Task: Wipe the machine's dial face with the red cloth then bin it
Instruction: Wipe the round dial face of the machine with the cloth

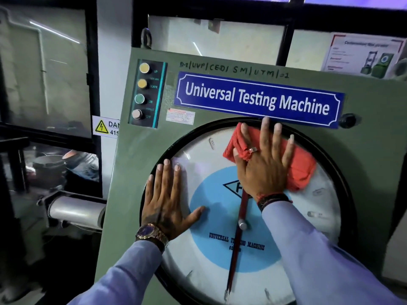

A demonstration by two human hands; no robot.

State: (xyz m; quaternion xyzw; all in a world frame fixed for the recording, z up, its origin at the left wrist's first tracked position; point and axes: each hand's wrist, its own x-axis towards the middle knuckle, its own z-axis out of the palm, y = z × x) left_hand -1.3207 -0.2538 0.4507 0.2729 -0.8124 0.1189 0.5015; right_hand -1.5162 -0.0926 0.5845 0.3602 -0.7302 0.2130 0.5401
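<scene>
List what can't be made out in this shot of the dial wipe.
- Dial face: bottom cut by the frame edge; top right hidden under the red cloth and right hand.
- Centre logo: mostly covered by the right hand.
- Scale numbers: too small, blurred.
- Danger sticker: cut off by the machine panel.
- Bin: not in view.

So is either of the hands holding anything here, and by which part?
The right hand presses a crumpled red cloth flat against the round glass dial face, palm and spread fingers over its middle, not gripping it. The left hand lies flat on the glass, holding nothing.
</scene>
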